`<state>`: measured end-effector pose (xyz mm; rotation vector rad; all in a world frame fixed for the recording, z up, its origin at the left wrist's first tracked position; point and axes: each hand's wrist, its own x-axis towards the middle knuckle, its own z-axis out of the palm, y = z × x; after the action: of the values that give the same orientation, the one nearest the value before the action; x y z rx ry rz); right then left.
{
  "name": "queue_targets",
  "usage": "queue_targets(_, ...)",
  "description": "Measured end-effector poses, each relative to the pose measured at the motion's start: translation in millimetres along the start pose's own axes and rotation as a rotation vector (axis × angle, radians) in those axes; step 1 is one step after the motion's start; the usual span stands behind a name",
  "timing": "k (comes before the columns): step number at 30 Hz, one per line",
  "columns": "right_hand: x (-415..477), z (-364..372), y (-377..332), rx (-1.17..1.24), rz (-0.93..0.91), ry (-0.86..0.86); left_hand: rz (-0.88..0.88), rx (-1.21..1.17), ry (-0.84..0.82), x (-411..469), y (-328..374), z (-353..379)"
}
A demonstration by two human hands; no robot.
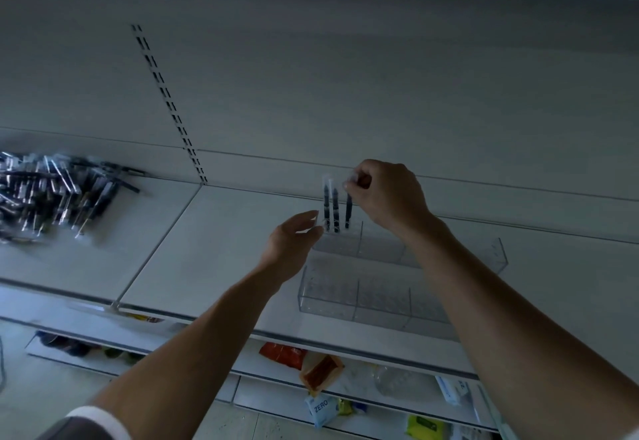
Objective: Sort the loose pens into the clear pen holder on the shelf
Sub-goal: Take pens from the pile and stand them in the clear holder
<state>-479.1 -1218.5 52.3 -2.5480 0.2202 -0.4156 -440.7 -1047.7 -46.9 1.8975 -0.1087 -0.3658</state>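
Right hand [387,194] pinches a pen [348,209] upright at the clear pen holder [328,298]; left hand [294,235] hovers open, holding nothing. Inside stand two pens [331,209]; I judge most of the loose pile [52,190] is left.

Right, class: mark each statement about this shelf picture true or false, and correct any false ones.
1. The right hand pinches the top of an upright pen. True.
2. The left hand grips a bundle of pens. False: its fingers are relaxed and it holds nothing.
3. The pile of loose pens lies on the shelf, left of the clear pen holder. True.
4. Pens fill the holder's front row. False: the front row looks empty; the few upright pens are at its back left corner.
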Motion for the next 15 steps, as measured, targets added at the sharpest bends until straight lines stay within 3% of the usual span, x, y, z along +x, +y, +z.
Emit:
queue_targets(9, -5, 13, 14, 0.028, -0.004, -0.044, -0.027, -0.116, 0.018, -11, 7, 6)
queue_targets(15, -3, 13, 16, -0.049, 0.026, -0.16, -0.06, 0.093, 0.049, -16, 9, -6)
